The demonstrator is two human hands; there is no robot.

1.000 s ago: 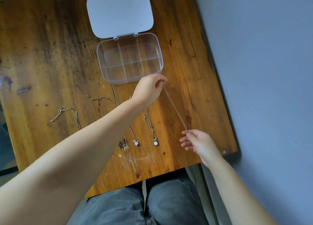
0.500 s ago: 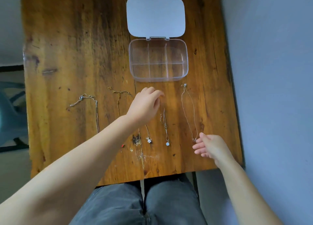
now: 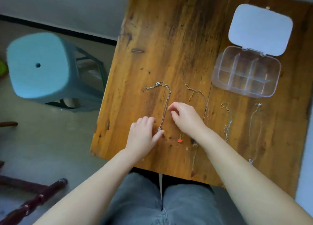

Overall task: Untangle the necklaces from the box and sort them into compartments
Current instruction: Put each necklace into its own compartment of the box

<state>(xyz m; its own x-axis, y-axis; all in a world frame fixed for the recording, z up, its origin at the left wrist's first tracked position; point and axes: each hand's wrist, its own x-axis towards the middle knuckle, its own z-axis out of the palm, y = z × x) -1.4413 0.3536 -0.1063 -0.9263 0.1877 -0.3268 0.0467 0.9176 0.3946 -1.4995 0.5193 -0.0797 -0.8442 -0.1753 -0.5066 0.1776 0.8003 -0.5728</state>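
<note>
— Both hands have swung over to the leftmost necklace (image 3: 165, 106); half a second ago the left one was nearer the middle chains and the right one sat by the far-right necklace (image 3: 254, 131), which now lies alone in a long loop.

— So that one's done with?

— Laid out straight, I'd say. Now the left hand (image 3: 144, 138) rests on the table (image 3: 169, 38) with its thumb touching the small blue pendant (image 3: 159, 129), fingers loosely spread, not closed on anything.

— And the right hand (image 3: 184, 118)?

— Just beside the same chain, fingers curled, thumb and forefinger a little apart. Nothing pinched that I can see.

— The box (image 3: 245, 72)?

— Open, lid (image 3: 260, 29) flipped back, well off to the right. Every compartment looks empty.

— So sorting hasn't begun?

— Seems not. Five chains lie side by side, the gold one (image 3: 194, 91) with its red charm (image 3: 180, 140) next along, and another silver necklace (image 3: 227, 121) beyond. My guess is they're gathering up this first one to carry across.
</note>
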